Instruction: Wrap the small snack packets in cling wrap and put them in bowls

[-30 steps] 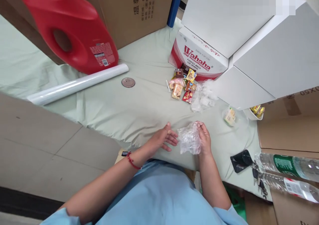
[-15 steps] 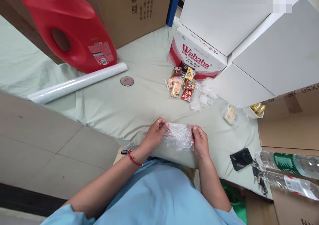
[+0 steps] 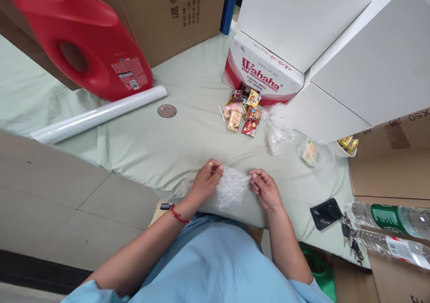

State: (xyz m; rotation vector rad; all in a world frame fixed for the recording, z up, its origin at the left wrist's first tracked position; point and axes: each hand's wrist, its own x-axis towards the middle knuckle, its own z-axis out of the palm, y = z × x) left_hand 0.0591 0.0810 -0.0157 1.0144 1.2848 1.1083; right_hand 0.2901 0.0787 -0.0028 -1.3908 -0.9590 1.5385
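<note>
A crinkled clear plastic bag (image 3: 231,187) hangs between my hands just above the near edge of the cloth. My left hand (image 3: 207,180) grips its upper left corner between thumb and fingers. At the opposite corner my right hand (image 3: 265,187) is closed in a pinch on a thin tip of the plastic. Beyond them lies a group of small wrapped snacks (image 3: 234,121). To the snacks' right is a loose pile of clear plastic bags (image 3: 280,133).
A Wahaha carton (image 3: 265,77) and white boxes (image 3: 369,66) stand behind. At left are a red jug (image 3: 101,48), a white roll (image 3: 101,115) and a round disc (image 3: 167,110). On the right are a snack bowl (image 3: 346,148), a black phone-like object (image 3: 325,213), keys (image 3: 349,236) and plastic bottles (image 3: 389,218).
The right hand has shifted its hold from the bag's side to its corner, with fingers more curled. The bag has changed shape and hangs closer to the left hand. The view has shifted slightly.
</note>
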